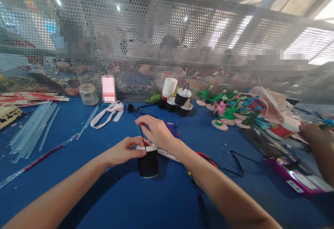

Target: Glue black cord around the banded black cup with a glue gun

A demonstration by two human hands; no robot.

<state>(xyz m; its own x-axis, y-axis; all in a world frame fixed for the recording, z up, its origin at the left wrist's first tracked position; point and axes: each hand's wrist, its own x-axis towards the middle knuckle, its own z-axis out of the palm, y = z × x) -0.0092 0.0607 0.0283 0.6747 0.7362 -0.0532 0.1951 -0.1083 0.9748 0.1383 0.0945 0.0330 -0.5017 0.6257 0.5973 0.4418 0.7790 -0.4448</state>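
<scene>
A small black paper cup with a white rim stands upright on the blue table in front of me. My left hand is closed on its rim, the thumb outside and fingertips reaching over the edge. Out of the cup rises a thin black cord. My right hand bends over the cup from above, its fingers pinched on the upper part of the cord. The lower end of the cord at the rim is partly covered by my left fingers.
Three finished black cups with handles stand behind, beside stacked white cups. Glue sticks, white ribbon and a jar are leftward. Rightward are green figures, a purple power strip and another person's hand.
</scene>
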